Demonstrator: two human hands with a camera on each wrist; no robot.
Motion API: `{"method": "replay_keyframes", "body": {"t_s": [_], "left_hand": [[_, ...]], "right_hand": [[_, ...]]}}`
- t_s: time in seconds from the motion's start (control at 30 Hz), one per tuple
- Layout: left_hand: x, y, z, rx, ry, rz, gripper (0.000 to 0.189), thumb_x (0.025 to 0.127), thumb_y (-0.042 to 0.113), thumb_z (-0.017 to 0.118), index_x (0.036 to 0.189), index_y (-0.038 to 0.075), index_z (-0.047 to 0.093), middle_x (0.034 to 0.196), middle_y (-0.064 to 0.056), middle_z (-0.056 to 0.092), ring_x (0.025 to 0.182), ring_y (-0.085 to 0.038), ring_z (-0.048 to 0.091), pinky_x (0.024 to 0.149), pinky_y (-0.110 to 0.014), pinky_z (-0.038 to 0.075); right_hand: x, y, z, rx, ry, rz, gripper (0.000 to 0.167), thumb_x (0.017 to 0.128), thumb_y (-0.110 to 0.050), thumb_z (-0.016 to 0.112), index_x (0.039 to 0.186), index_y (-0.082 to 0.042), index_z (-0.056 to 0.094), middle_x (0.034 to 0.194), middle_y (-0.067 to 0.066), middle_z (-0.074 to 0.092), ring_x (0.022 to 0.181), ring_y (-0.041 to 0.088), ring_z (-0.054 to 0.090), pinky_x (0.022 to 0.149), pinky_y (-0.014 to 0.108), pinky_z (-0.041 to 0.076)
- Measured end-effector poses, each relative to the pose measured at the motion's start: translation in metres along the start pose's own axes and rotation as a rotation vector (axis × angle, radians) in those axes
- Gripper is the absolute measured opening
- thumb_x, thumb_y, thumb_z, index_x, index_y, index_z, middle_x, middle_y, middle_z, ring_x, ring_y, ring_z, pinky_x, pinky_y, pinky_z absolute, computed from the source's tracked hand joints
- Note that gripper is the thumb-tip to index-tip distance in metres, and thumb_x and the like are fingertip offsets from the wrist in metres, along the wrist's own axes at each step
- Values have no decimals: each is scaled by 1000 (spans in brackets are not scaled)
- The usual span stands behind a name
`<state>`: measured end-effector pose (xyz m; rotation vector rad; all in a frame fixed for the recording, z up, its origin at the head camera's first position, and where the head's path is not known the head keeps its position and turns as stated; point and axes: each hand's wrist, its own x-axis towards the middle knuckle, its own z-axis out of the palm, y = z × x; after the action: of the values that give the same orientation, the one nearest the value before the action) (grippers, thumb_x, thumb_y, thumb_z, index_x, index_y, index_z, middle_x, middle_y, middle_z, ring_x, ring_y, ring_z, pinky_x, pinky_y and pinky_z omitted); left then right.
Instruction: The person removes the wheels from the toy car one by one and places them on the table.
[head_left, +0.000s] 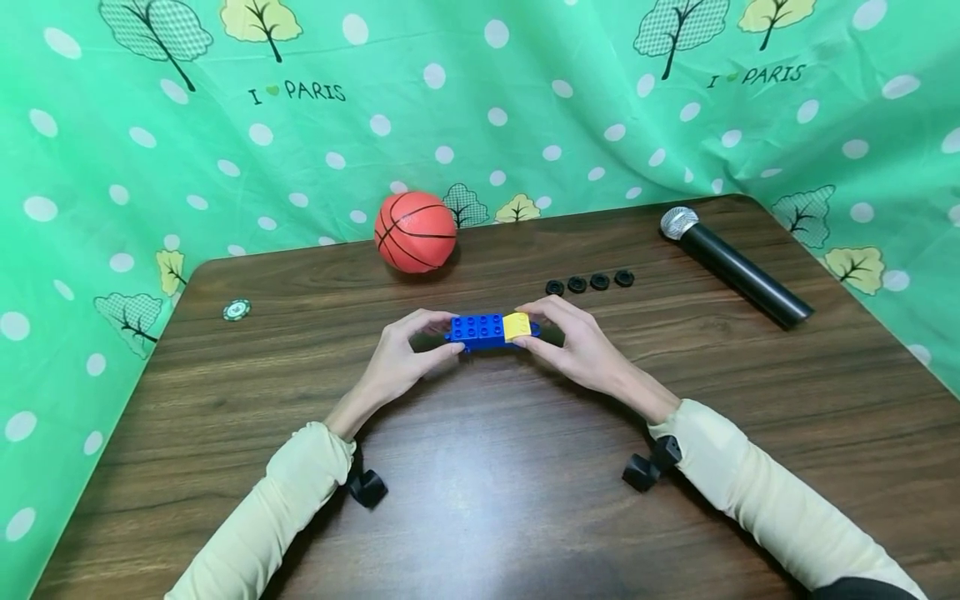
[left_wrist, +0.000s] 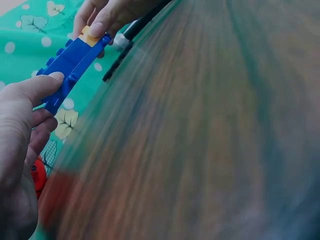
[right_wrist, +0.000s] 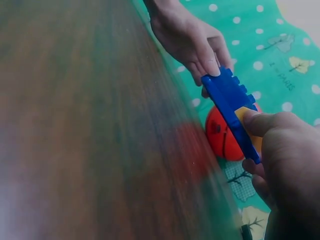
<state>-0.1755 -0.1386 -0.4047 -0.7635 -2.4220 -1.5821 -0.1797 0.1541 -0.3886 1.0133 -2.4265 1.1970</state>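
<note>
Between both hands is a toy-brick car body [head_left: 480, 332]: blue studded brick on a long blue base, with a yellow brick [head_left: 517, 326] at its right end. My left hand [head_left: 405, 354] pinches the blue left end, thumb on the near side and fingers behind. On the yellow end, my right hand [head_left: 583, 348] has thumb and fingertips closed. In the left wrist view the body's blue side [left_wrist: 75, 60] faces the camera, the left thumb pressing on it. The right wrist view shows the right thumb over the yellow brick [right_wrist: 243, 114].
Just beyond the right hand, several small black wheels [head_left: 599, 282] lie in a row. A red basketball [head_left: 415, 232] sits at the back, a microphone [head_left: 735, 267] lies at the right, and a poker chip [head_left: 236, 310] at the left. Green polka-dot cloth [head_left: 465, 100] hangs behind the wooden table [head_left: 480, 500].
</note>
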Motion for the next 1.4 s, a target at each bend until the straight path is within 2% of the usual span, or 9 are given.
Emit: {"method": "replay_keyframes", "body": {"t_s": [0.27,0.53,0.9,1.4], "left_hand": [[5,-9,-8,20,27,-41,37,92,16,82,126,8,72,113,-5,72,104,-19,66,92,-42,53],[8,-12,-13,36,47,-52,38,91,14,82,126,7,72,115,-8,71,105,-23,67,94,-45,52],[12,-19,-17,77,92,-60,41,91,12,81,130,5,70,118,-11,70,106,-25,66,95,-43,52],[22,-26,-24,127,101,-119,45,95,13,77,136,0,66,121,-17,69,109,-31,67,99,-47,50]], "right_hand": [[14,3,7,-5,-24,18,37,94,-10,79,127,-1,66,118,11,67,106,25,63,89,45,53],[24,6,12,-14,-50,51,37,95,-13,77,128,-1,66,120,12,66,110,26,63,93,44,53],[41,14,22,-45,-68,82,39,98,-16,74,132,0,64,123,13,65,111,25,62,94,43,51],[61,20,33,-81,-69,105,42,99,-15,73,135,2,62,126,16,63,114,28,62,95,44,51]]}}
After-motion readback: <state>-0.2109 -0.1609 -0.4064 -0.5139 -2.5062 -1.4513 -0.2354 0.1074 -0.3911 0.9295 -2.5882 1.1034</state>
